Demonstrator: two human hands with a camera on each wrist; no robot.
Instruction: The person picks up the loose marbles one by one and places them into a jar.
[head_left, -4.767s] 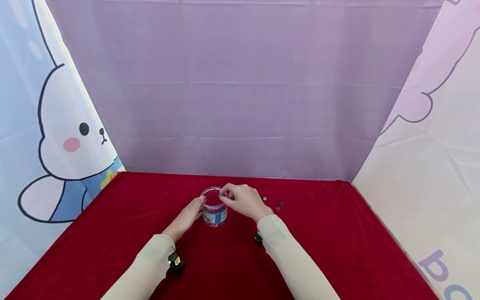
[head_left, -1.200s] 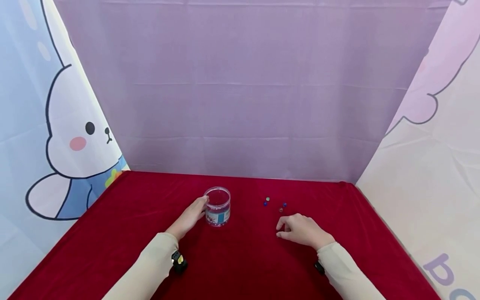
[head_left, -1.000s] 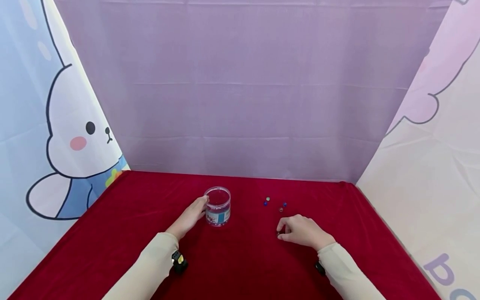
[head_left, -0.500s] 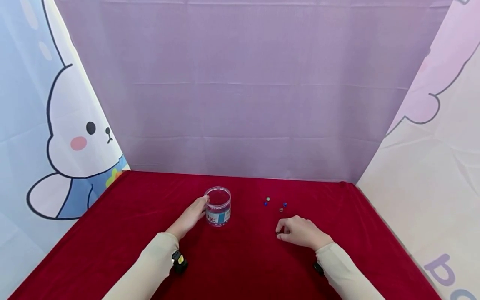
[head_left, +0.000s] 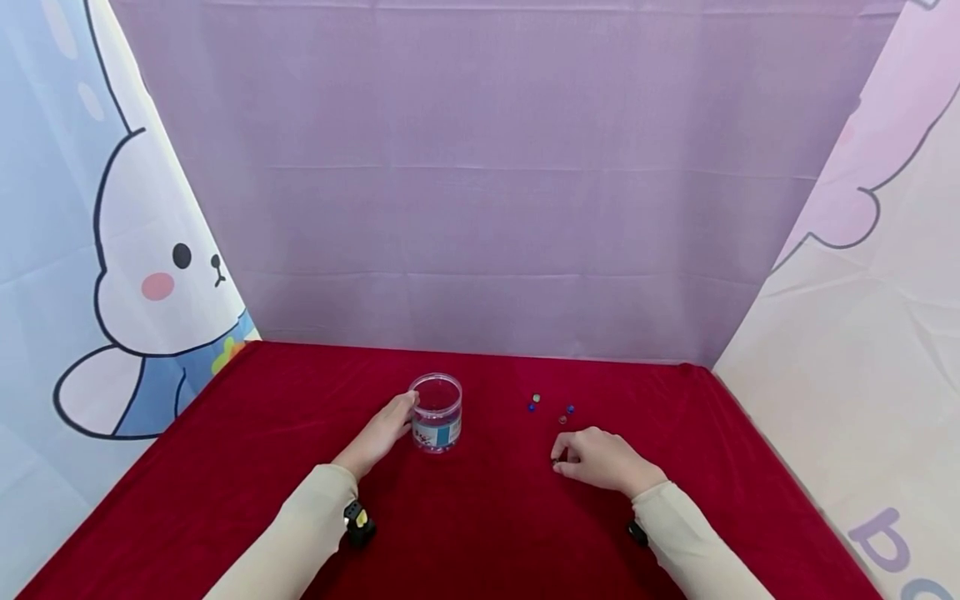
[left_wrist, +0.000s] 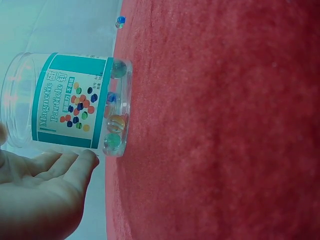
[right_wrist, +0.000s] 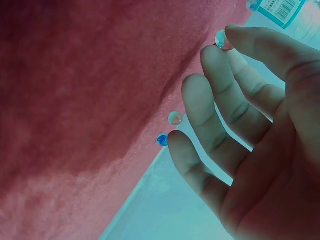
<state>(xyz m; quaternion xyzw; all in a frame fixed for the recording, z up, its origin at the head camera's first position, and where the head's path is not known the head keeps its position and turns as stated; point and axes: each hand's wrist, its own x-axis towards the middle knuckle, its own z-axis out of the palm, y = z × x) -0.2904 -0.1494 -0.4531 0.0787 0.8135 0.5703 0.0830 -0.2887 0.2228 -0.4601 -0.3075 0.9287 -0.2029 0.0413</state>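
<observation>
A clear plastic jar with a teal-and-white label stands lidless on the cloth. Several glass marbles lie at its bottom in the left wrist view. My left hand rests against the jar's left side, thumb at the rim and fingers extended along the wall. To the right, my right hand pinches one glass marble between thumb and index fingertip, low over the cloth. Its other fingers are spread and loosely bent. Beyond that hand lie loose marbles: a pale one, a reddish one and two blue ones.
Red velvet cloth covers the table. A plain purple curtain hangs behind its far edge. Printed fabric with a rabbit stands at the left, and a pale printed panel at the right.
My right hand has moved from over the jar's mouth to the right side of the cloth and now pinches a marble there. The left hand has stayed against the jar.
</observation>
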